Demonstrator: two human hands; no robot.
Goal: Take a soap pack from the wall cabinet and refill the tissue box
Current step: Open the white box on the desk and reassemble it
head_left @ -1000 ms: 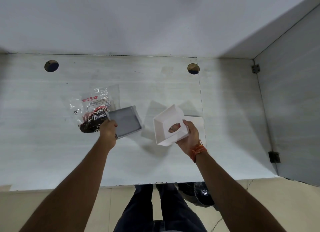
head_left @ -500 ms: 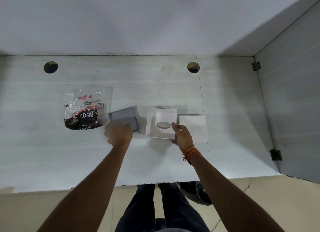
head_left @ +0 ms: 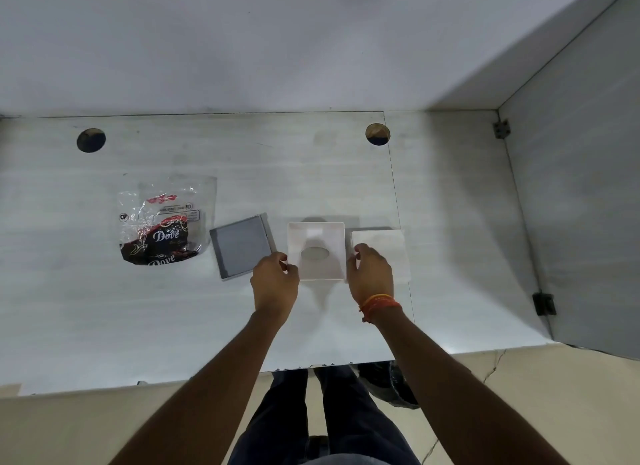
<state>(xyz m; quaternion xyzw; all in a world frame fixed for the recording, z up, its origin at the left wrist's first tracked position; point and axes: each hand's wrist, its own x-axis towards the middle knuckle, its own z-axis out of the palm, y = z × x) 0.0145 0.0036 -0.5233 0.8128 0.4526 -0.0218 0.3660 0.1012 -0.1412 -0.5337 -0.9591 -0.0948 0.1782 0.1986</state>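
Glossy crinkled plastic soap pack [head_left: 166, 222], smooth matt white tissue box [head_left: 317, 237], pale matt woodgrain countertop [head_left: 104, 308].

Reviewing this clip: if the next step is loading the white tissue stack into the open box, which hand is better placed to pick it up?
Probably the right hand: it rests at the white tissue box's right edge, right over the tissue stack. The left hand is on the box's far side, nearer the grey lid.

White tissue box [head_left: 316, 236], grey lid [head_left: 241, 247], seemingly dark-brown-and-clear soap pack [head_left: 162, 234]
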